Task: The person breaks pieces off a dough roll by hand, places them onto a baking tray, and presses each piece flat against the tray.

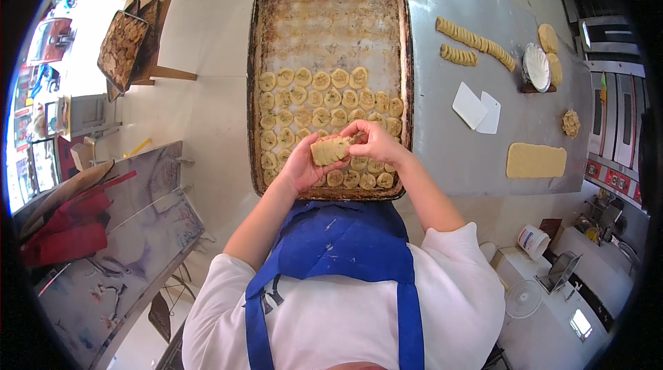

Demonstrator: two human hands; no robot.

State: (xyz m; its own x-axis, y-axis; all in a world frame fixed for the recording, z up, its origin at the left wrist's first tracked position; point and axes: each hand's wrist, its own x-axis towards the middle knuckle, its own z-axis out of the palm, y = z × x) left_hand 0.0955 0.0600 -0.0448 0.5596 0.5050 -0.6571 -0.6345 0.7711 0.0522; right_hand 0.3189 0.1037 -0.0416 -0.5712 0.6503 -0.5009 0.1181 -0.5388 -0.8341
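My left hand [300, 167] cradles a short piece of sliced dough roll [327, 151], pale yellow with cuts across it. At its right end, my right hand [381, 144] pinches with thumb and fingers; what lies between those fingertips is mostly hidden, probably the end slice. Both hands are over the near part of a large dark-rimmed baking tray [324, 21]. Rows of small round dough slices [321, 81], with darker filling showing, cover the tray's near and middle part. Its far part is bare, worn metal. My hands hide some of the slices beneath them.
On the steel table [442, 156] to the right lie a long sliced dough roll [476, 41], a shorter one [458, 55], two white scrapers [469, 105], a bowl of white powder [536, 67], a dough sheet [536, 161] and a crumbly lump [571, 123]. Trays of brown pieces [123, 47] stand far left.
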